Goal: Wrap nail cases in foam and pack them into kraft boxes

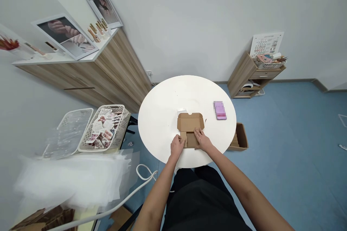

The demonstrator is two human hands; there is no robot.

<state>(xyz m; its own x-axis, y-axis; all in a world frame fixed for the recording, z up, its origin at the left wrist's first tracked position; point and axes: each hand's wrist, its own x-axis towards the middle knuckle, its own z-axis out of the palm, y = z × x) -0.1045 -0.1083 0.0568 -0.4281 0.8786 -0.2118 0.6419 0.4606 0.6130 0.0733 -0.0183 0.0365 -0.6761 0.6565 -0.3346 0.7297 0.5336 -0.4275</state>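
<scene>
At a round white tabletop (162,115), seen from head height, both hands are on a flat kraft-brown corrugated cardboard mailer box (190,122), which sits near the table's front edge, partly folded, with its lid flap standing open away from the person and a smaller flap folded at the front. Left hand (177,147): curled, pinching the box's front left side flap, so a grip on the cardboard. Right hand (202,140): fingers spread across the box's right front corner, touching it, but can't tell if it grips or only presses. Just behind the lid, a small whitish translucent piece (181,111) lies on the table; to the right, apart from the box, a blurred pink-purple rectangular block (219,110). Off the table's right edge, an open brown cardboard box (240,137) on the blue floor (292,133). To the left, a white mesh plastic basket of printed cards (104,128) beside a clear plastic tray (69,133), with a white translucent plastic sheet (70,180) and a white cable (143,171) below. Beyond, a wood-grain cabinet (108,72) and a small wooden shelf unit (244,75).
</scene>
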